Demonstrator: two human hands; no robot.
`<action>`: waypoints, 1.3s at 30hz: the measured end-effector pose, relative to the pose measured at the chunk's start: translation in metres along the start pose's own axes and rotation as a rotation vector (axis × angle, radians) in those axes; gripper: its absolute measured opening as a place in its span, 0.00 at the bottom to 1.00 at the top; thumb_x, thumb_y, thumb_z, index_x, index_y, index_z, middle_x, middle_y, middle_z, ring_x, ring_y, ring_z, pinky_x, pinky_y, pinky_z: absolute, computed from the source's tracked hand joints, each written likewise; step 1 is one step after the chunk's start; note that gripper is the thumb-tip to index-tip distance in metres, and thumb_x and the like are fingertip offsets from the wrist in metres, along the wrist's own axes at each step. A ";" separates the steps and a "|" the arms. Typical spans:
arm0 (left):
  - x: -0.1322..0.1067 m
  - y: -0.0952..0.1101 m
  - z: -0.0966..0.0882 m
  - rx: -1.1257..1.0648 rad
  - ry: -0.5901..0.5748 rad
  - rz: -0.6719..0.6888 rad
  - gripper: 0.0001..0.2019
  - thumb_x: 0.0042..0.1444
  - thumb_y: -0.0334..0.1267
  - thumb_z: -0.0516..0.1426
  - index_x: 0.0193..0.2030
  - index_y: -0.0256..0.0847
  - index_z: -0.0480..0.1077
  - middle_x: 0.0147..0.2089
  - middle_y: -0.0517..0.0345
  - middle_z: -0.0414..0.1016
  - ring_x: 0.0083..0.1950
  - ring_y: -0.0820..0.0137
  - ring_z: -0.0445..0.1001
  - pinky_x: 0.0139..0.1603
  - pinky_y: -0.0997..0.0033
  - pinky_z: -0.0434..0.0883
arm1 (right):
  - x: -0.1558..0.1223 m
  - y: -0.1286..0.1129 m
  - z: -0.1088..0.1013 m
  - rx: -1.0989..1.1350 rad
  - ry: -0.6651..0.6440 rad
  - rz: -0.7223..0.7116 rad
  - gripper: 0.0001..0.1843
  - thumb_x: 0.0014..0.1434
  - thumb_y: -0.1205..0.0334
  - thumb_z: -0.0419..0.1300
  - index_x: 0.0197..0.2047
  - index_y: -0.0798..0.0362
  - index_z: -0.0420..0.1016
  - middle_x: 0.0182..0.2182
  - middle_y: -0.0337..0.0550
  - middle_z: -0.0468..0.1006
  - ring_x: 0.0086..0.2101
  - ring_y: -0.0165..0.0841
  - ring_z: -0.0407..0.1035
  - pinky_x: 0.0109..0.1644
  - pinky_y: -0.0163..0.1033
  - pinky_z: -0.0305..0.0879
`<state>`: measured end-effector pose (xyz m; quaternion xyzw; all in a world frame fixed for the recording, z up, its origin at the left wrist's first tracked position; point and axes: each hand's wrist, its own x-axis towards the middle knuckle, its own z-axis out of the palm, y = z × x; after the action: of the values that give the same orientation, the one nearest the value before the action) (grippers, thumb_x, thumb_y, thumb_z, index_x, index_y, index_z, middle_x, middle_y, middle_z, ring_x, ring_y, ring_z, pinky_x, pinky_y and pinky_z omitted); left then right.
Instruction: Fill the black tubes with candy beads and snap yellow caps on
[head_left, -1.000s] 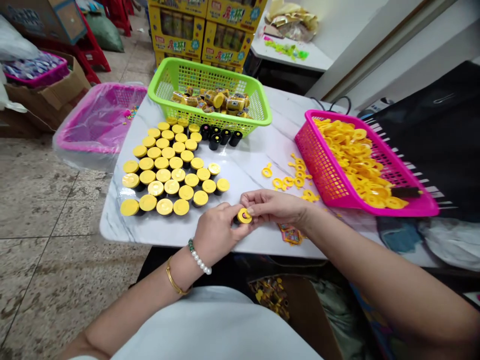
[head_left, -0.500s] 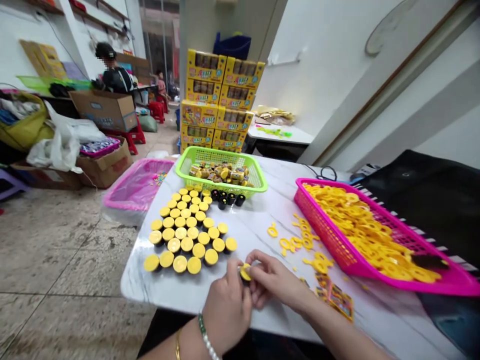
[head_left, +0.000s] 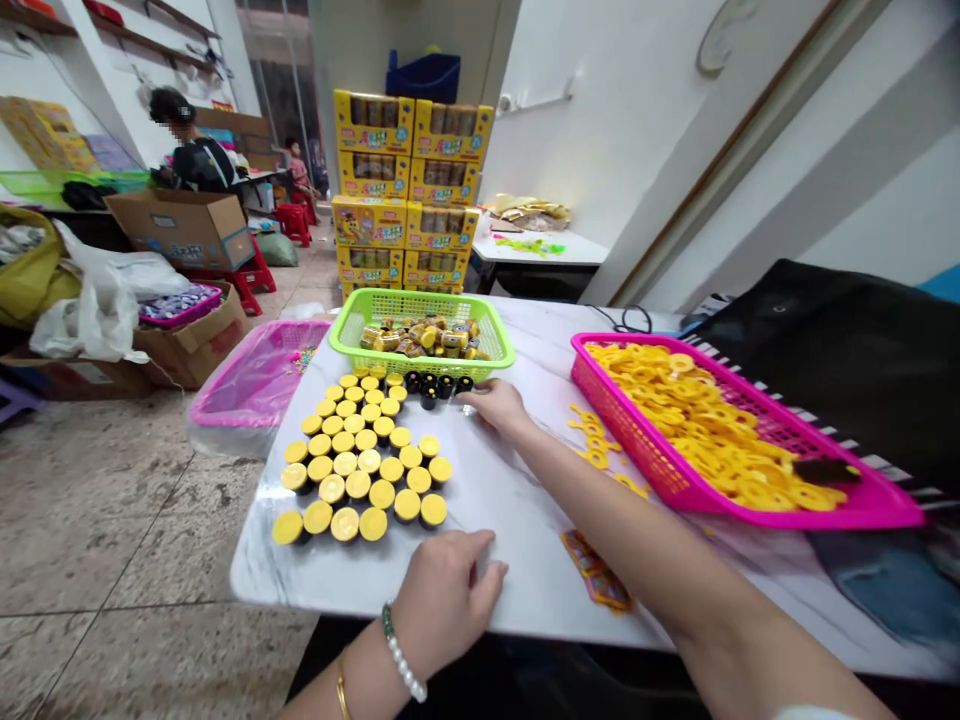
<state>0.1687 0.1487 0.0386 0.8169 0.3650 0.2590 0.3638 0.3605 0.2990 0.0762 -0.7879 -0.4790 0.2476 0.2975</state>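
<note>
My left hand (head_left: 454, 585) rests at the front of the table, thumb and forefinger apart, holding nothing. At the far side of the table, my right hand (head_left: 495, 405) has its fingertips closed at the rightmost black cup (head_left: 464, 384), in front of the green basket. More black cups (head_left: 428, 385) stand to its left. Left of my hands, many black cups with yellow caps (head_left: 345, 463) stand upright in rows. One such capped cup (head_left: 433, 510) is at the group's near right corner, just beyond my left hand.
The green basket (head_left: 345, 318) holds small printed tubs. A pink basket (head_left: 600, 395) on the right is full of yellow ring-shaped pieces; loose ones lie beside it. Printed cards (head_left: 596, 570) lie under my right forearm. Yellow boxes (head_left: 409, 215) are stacked behind. A person (head_left: 199, 160) sits back left.
The yellow-capped cup both hands held now stands with the group. My right hand has reached away to the black cups; my left hand has opened and stays near the front. The view has shifted slightly.
</note>
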 end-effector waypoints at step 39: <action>0.060 0.033 0.018 0.019 0.019 -0.237 0.18 0.61 0.34 0.55 0.58 0.38 0.67 0.29 0.62 0.74 0.28 0.73 0.71 0.34 0.75 0.68 | -0.045 0.084 -0.097 -0.636 -0.166 -0.604 0.15 0.54 0.55 0.64 0.44 0.50 0.79 0.37 0.50 0.78 0.34 0.41 0.71 0.34 0.42 0.63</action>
<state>0.2301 0.1728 0.0627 0.7688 0.4650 0.2184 0.3807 0.4586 0.2057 0.0899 -0.6422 -0.7624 0.0524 0.0601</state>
